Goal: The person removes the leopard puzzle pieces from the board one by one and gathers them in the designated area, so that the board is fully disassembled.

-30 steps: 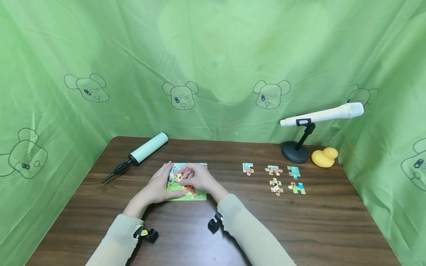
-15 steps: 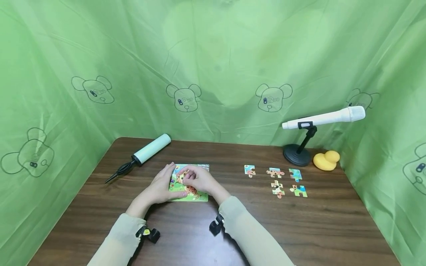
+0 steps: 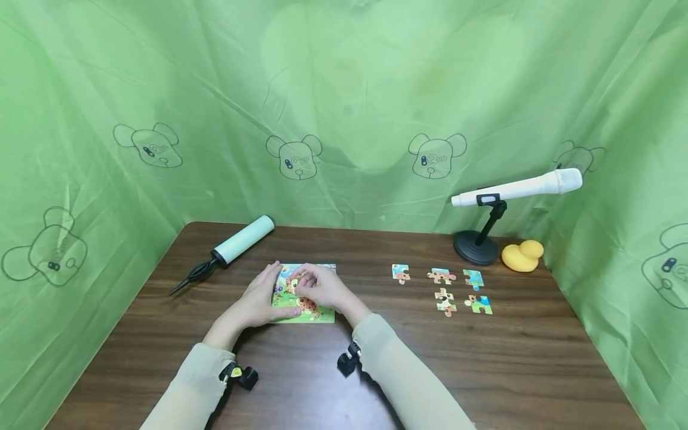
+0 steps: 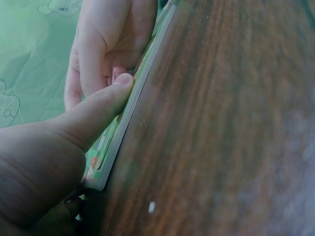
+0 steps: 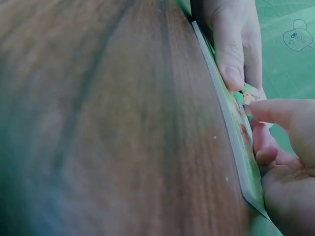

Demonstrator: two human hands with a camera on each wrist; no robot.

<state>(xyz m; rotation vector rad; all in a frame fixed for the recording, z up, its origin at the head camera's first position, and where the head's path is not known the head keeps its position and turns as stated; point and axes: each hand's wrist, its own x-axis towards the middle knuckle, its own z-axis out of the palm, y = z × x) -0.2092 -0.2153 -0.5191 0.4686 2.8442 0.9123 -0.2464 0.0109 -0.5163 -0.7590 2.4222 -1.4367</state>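
Observation:
A colourful puzzle board (image 3: 321, 316) with animal pictures on green lies flat on the table. My left hand (image 3: 257, 303) lies along its left side, fingers extended toward the far edge and thumb resting on the board near its front. Over the board, my right hand (image 3: 326, 289) pinches a small puzzle piece (image 5: 251, 93) between thumb and fingertips; the right wrist view shows it standing tilted up from the board, near the left thumb. Right-hand fingers hide part of the board's upper middle. Several loose puzzle pieces (image 3: 442, 276) lie flat to the right.
A mint hand pump (image 3: 244, 240) with a black nozzle lies at the back left of the wooden table (image 3: 430, 370). At the back right stand a white microphone (image 3: 521, 188) on a black stand (image 3: 476, 247) and a yellow rubber duck (image 3: 521, 257). Green curtains (image 3: 344, 89) surround the table.
The head view shifts slightly. Both hands stay at the board, the right one still pinching, with only small finger motion; the loose pieces lie as before.

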